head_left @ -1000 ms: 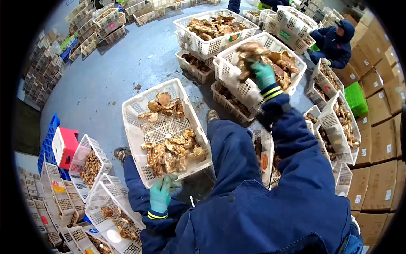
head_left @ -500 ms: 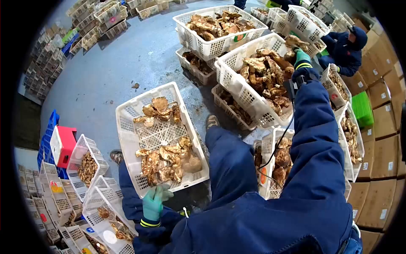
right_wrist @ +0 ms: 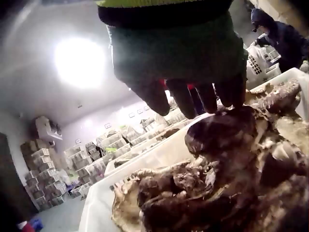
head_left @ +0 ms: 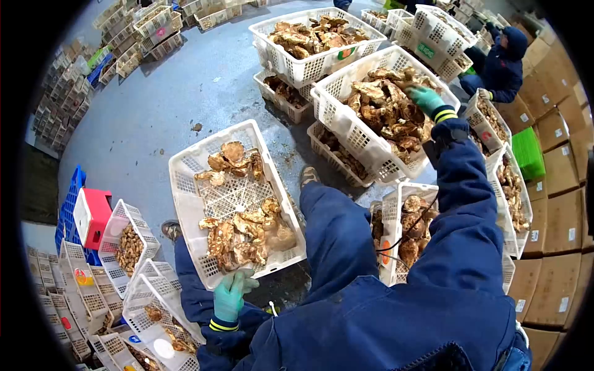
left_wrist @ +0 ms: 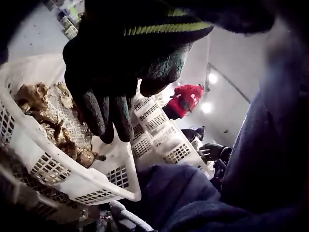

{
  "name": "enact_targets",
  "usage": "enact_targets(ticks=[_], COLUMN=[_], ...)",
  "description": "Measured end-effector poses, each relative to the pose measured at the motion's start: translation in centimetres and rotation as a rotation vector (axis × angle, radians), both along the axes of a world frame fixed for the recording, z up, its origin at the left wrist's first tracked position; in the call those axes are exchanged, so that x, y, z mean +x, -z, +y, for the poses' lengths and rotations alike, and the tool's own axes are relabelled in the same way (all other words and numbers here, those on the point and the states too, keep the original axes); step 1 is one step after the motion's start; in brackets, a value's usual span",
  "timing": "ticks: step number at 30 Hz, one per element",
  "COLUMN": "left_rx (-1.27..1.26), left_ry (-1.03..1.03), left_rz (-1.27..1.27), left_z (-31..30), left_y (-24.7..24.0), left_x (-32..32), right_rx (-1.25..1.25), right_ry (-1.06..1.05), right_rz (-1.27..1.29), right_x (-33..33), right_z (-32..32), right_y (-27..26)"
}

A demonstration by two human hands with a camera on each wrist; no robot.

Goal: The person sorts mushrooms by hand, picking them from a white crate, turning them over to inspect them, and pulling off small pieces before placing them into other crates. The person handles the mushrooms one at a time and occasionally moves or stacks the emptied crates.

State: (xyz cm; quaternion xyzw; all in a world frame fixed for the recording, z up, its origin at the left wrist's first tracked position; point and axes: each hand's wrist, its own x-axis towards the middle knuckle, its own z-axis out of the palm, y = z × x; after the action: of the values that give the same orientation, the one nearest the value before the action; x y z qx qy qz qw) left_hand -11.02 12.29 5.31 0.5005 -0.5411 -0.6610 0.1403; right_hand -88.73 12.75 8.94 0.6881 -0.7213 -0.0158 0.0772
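My left hand (head_left: 229,298), in a green glove, rests at the near rim of a white plastic basket (head_left: 175,188). Its fingers reach straight down over the rim in the left wrist view. Two groups of brown and cream mushrooms (head_left: 238,238) lie in that basket, with bare mesh bottom between them. Over to the right, my gloved right hand (head_left: 427,101) is on top of a heap of mushrooms (head_left: 377,105) in a fuller basket (head_left: 352,130). In the right wrist view its extended fingers touch or hang just above a dark mushroom cap (right_wrist: 217,128).
Another full basket (head_left: 291,68) stands behind, stacked on a lower one. A basket of round brown mushrooms (head_left: 411,229) sits beside my right leg. Cardboard boxes (head_left: 560,229) line the right side; a person (head_left: 504,62) works there. A red-and-white stool (head_left: 93,216) stands left.
My right hand carried a mushroom to the far right side of the fuller basket, let go of it, and came back over the heap. My left hand stays at the near rim.
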Motion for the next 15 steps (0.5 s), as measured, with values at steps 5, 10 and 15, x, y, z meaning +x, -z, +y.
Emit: enact_targets(ticks=[5,10,15], left_rx=[0.017,-0.008,-0.022], left_ry=[-0.023,-0.06,-0.03], left_rz=[0.042,0.091,0.03], left_z=[0.4,0.9,0.6], left_y=[-0.3,-0.7,-1.2], left_x=[0.4,1.0,1.0], right_rx=[-0.117,-0.165,-0.488], right_ry=[0.713,0.836,0.838], right_rz=[-0.251,-0.556,-1.096], right_x=[12.3,6.9,7.7], right_z=[2.3,3.0,4.5], right_y=[-0.9,2.0,-1.2])
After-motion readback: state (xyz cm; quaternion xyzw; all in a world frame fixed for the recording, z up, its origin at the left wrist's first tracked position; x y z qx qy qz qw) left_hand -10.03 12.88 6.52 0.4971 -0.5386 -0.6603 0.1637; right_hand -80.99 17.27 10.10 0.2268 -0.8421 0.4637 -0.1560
